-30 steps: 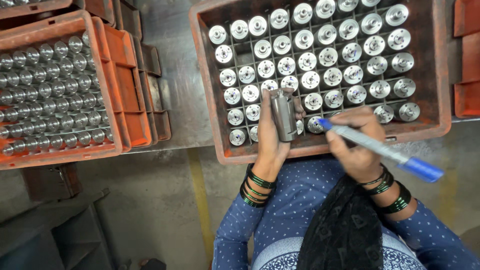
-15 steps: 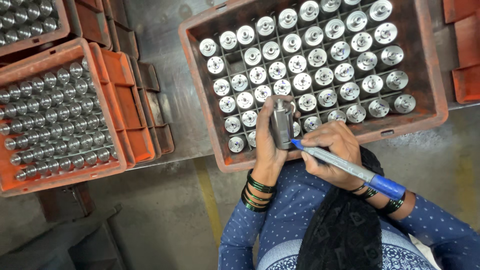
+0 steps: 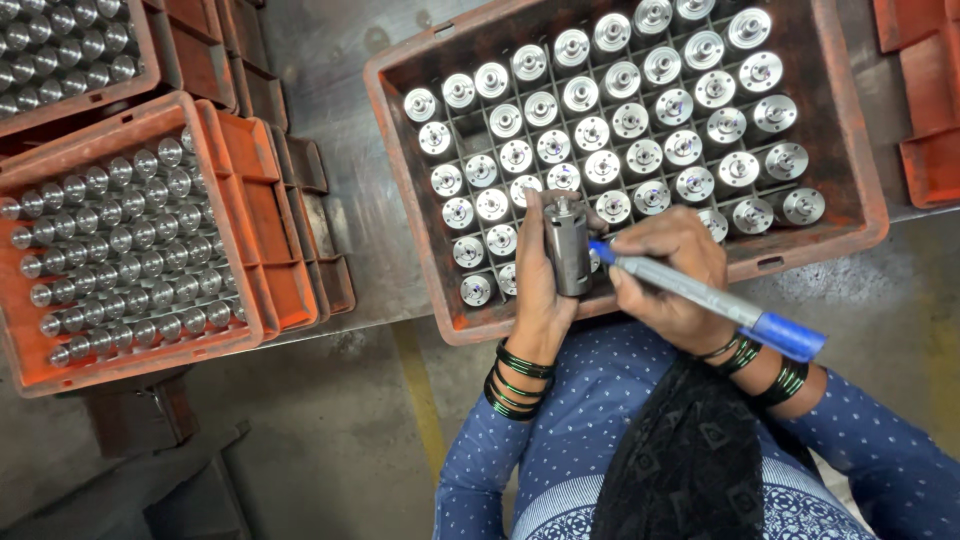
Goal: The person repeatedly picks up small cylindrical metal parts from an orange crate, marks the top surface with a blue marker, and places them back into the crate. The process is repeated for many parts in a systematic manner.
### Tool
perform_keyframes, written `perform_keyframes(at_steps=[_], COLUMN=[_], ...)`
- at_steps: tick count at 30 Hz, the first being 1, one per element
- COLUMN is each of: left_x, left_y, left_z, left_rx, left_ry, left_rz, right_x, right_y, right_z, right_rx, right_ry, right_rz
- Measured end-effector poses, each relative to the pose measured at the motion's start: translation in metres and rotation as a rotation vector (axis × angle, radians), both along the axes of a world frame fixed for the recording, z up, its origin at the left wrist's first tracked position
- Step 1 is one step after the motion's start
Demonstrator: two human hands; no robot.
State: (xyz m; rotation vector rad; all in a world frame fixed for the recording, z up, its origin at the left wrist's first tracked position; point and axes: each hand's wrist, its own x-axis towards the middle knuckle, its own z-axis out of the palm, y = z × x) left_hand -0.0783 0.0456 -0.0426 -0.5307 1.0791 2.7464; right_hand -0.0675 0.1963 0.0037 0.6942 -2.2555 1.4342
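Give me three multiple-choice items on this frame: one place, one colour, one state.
1. Where is the metal cylinder that the left hand holds?
A. Over the near edge of the big orange crate
B. On the floor
C. Inside the left orange crate

2. What colour is the cap end of the marker?
A. Red
B. Blue
C. Green

3. How does the right hand stand?
A. Open and empty
B. Flat on the crate rim
C. Closed around the marker, tip at the cylinder

Answers:
1 A: the cylinder stands upright in the left hand above the crate's near rows.
2 B: the end toward the person's arm is blue, as is the tip.
3 C: fingers wrap the grey barrel and the tip meets the cylinder's side.
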Motion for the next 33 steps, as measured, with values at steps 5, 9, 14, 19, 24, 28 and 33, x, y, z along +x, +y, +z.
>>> perform_keyframes(at_steps=[5,9,14,19,24,28,33], left_x=[0.0,0.002,0.004,0.0,-0.017,-0.018,-0.012], left_y=[0.0,0.0,-0.002,-0.003,-0.008,-0.007,-0.006], left_z=[0.001,-0.006,-0.015,-0.006,0.022,0.044,0.062], left_rx=[0.089,0.16,0.254,0.454,0.355,0.135,0.098], left_ry=[0.002,-0.003,-0.075,0.027,-0.106,-0.018,0.005], left_rz=[-0.019,-0.029,-0.065,-0.029,-0.13,-0.079,-0.048], right_x=[0.007,0.02,0.007,-0.002,-0.006,-0.003,0.001], right_y=[0.003,0.011,0.042,0.066,0.073,0.078,0.083], right_z=[-0.005,-0.012,-0.021,-0.022,-0.033,-0.044,-0.054], right_rx=[0.077,-0.006,-0.038,-0.113,-0.216,-0.148,-0.171], right_ry=[-0.013,-0.065,-0.151,-0.289,-0.327,-0.304,-0.307], right_rz=[0.021,0.07,-0.104,-0.274,-0.309,-0.276,-0.273])
